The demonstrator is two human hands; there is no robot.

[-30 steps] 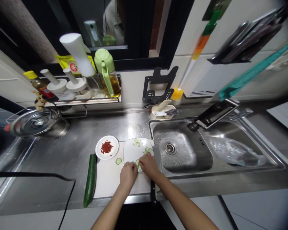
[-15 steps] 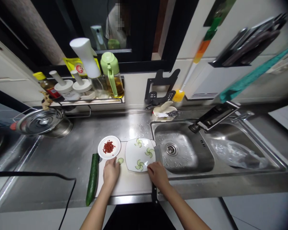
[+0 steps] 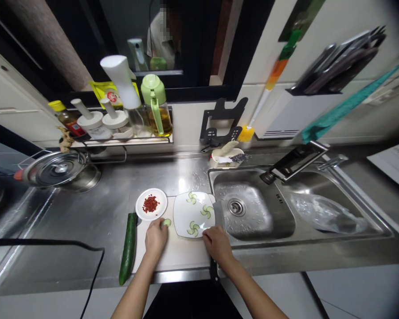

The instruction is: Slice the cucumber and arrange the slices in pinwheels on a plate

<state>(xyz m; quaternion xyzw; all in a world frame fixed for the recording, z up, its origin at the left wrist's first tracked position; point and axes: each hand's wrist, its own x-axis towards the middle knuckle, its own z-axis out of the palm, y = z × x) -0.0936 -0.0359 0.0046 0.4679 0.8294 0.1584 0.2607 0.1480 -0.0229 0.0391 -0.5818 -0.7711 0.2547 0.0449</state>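
My left hand [image 3: 156, 238] is over the white cutting board [image 3: 182, 257], its fingers pinched at the left edge of a pale green cucumber slice [image 3: 167, 222]. My right hand [image 3: 218, 244] is curled at the lower right corner of a square white plate [image 3: 182, 210]; whether it holds anything small is hidden. Three pinwheels of thin cucumber slices [image 3: 206, 212] lie on that plate. Along the board's right side lies a knife, its black handle [image 3: 214, 269] below my right hand and its middle covered. A cut cucumber [image 3: 128, 248] rests along the board's left edge.
Behind my left hand sits a round white plate [image 3: 141, 214] with chopped red bits. To the right is a steel sink [image 3: 262, 221] with a clear plastic bag [image 3: 326, 212]. A lidded pot [image 3: 83, 177] stands left; a black cable [image 3: 53, 242] crosses the counter.
My left hand has shifted slightly right, and its fingertips now meet the loose cucumber slice. My right hand has moved a little left at the plate's corner. The plates stay put.
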